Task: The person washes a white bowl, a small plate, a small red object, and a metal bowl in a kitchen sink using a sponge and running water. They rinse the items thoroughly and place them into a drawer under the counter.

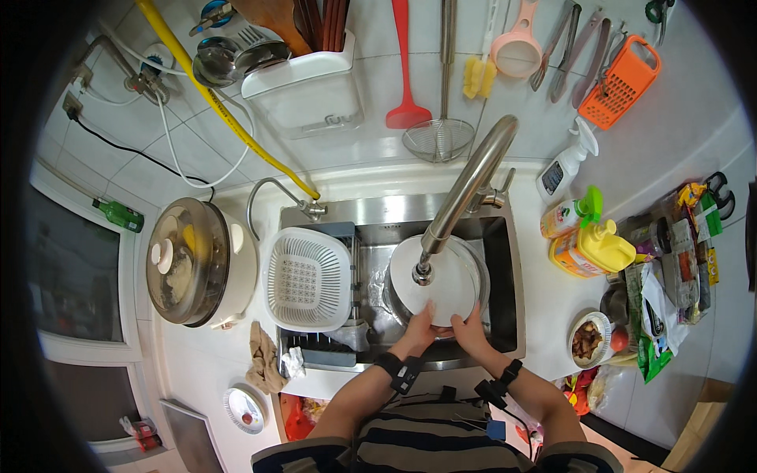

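Both hands are at the near rim of a white plate (452, 272) in the stainless steel sink (378, 284). My left hand (421, 330) grips the rim on the left, its fingers partly hidden below. On the right, my right hand (469, 333) holds the same rim with the thumb on top. Under the plate, a round metal basin (486, 284) shows only around its edge. The steel faucet (467, 183) arches over the sink, its spout end above the plate. Whether water runs is hard to tell.
Left of the hands, a white plastic colander (309, 279) rests on a drying rack (356, 266). A lidded electric cooker (201, 263) and a brown cloth (263, 358) lie further left. To the right stand a yellow detergent bottle (591, 251) and a bowl of food (590, 340).
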A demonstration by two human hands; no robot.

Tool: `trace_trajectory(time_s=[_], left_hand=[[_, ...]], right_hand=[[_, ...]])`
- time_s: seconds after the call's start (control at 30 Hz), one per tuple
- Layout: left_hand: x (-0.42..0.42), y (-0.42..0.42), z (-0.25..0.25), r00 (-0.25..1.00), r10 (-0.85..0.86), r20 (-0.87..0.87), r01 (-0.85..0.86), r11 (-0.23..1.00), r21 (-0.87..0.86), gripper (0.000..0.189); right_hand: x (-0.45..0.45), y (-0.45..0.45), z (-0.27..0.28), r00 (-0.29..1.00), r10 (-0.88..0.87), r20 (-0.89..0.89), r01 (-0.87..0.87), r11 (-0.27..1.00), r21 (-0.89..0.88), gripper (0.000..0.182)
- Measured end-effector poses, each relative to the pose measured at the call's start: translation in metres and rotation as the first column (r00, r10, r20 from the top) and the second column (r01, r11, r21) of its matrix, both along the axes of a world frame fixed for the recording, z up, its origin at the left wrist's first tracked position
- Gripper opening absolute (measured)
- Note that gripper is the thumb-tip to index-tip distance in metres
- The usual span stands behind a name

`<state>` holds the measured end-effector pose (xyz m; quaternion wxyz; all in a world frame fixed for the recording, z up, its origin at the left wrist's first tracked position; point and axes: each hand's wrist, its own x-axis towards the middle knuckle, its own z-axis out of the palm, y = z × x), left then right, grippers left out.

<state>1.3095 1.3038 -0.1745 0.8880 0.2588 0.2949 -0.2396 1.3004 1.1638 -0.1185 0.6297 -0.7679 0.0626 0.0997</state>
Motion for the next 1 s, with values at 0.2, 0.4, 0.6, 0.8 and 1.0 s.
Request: trace_trajectory(time_s=[0.2,0.4,0.6,0.8,1.0], left_hand=[[0.019,0.022,-0.033,0.988,-0.122,0.094,0.098,0.969,0.228,0.032],[0.015,0.031,-0.050,0.981,-0.037,0.188,0.012,0.991,0.135,0.029],[-0.011,0.000,-0.012,0.997,-0.061,-0.053,0.063,0.997,0.034,0.031],[0.023,0.089,-0.087,0.816,-0.575,0.053,0.158,0.311,0.937,0.028],[0.065,0.070,0.033,0.506,-0.855,0.114,-0.183,0.023,0.983,0.033]], right_hand=[[0.026,-0.020,0.052,0.934,0.088,-0.347,-0.051,0.992,0.114,0.053],[0.028,-0.017,0.051,0.980,0.152,-0.128,-0.153,0.988,-0.002,0.068],[0.023,-0.010,0.034,0.963,0.155,-0.219,-0.164,0.986,-0.023,0.070],[0.042,-0.024,0.064,0.893,0.428,-0.137,-0.434,0.743,-0.509,0.064],[0.058,-0.013,0.065,0.797,0.556,-0.237,-0.539,0.478,-0.693,0.054]])
